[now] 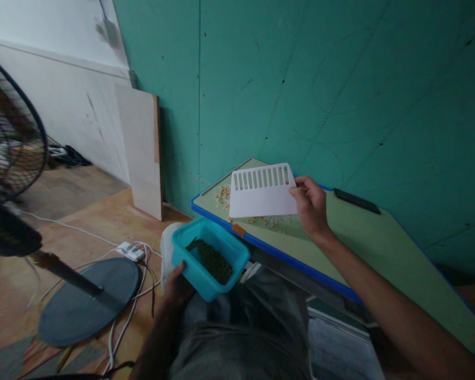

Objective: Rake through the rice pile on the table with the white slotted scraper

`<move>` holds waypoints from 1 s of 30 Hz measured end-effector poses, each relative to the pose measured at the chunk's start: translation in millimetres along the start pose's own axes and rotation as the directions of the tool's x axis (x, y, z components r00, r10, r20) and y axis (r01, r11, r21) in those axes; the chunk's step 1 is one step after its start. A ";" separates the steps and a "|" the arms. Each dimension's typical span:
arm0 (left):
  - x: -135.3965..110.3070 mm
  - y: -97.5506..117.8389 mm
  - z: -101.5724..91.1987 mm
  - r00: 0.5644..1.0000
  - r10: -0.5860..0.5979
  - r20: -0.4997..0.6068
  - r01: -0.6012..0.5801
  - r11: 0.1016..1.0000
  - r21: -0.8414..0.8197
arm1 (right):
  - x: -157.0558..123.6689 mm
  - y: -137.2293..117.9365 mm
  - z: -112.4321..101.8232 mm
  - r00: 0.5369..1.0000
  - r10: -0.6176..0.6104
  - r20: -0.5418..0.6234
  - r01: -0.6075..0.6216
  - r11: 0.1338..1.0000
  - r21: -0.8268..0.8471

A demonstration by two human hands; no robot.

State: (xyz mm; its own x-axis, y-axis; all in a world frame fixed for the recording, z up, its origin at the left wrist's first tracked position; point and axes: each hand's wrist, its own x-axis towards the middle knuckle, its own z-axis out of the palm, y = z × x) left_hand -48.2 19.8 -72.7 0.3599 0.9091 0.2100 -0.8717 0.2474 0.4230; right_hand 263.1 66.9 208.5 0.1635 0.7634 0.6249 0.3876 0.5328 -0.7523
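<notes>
White slotted plate (263,203): outstretched right hand (312,207) pinches its edge (left hand (178,286) grips turquoise tub (200,281)).

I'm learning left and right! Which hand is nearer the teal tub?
Left: the left hand holds the teal tub; the right hand is off to its right, over the tabletop.

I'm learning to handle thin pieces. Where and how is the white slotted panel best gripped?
Probably by the right short end of the white slotted panel, coming from the right and pinching face against back. It looks thin and flat; slots line its far long edge, while the near strip is solid. The right hand holds that end.
</notes>
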 end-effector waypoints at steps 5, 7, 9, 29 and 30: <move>-0.7 0.0 -2.0 1.000 -0.009 0.005 0.009 1.000 0.001 | -0.3 -0.3 0.3 1.000 -0.001 0.002 0.001 1.000 0.003; -0.9 0.0 -3.6 1.000 -0.013 0.004 0.013 1.000 0.001 | -1.0 -0.2 0.9 1.000 0.005 0.007 -0.005 1.000 0.003; -0.8 -0.1 -5.3 1.000 -0.016 0.001 0.016 1.000 0.003 | -1.6 -0.1 1.5 1.000 0.007 0.016 -0.007 1.000 0.004; -2.2 1.1 -4.4 0.998 -0.026 -0.062 0.025 1.000 -0.015 | 9.9 1.9 -7.2 0.996 0.077 -0.054 -0.076 0.997 0.005; -2.2 0.9 -5.2 0.998 -0.026 -0.061 0.025 1.000 -0.015 | 10.7 2.0 -7.8 0.995 0.078 -0.060 -0.078 0.997 0.001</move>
State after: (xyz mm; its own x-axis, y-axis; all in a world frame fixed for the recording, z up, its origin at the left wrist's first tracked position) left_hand -51.5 19.7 -77.3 0.3617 0.9210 0.1448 -0.8673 0.2754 0.4145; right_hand 272.8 73.3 215.3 0.2472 0.7793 0.5759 0.3723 0.4723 -0.7990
